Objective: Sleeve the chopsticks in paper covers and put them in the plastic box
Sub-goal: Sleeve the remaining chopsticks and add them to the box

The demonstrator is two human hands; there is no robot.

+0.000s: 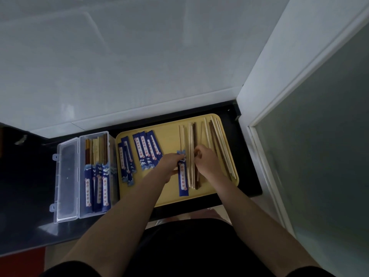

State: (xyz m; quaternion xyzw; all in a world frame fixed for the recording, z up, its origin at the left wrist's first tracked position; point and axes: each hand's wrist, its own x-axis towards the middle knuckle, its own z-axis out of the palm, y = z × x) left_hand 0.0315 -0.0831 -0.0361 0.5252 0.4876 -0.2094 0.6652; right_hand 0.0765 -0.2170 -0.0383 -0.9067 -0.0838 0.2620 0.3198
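Yellow tray point(167, 198) on dark counter; clear plastic box point(93, 176) open to its left, sleeved pairs inside. Bare chopsticks point(214, 144) on tray's right half, long axes running away from body. Blue paper cover point(183, 176) parallel, mouth at far end, pinched by left hand point(172, 161). Right hand point(205, 158) curled just beside mouth; contents cannot be told.

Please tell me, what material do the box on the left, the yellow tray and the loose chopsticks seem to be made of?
The box looks like clear, glossy hard plastic: the dark counter shows through its open lid. The yellow tray seems matte plastic, with an even colour and a rounded rim, though this is uncertain. The loose chopsticks appear to be wood or bamboo, some pale and some dark brown, with a dull finish.
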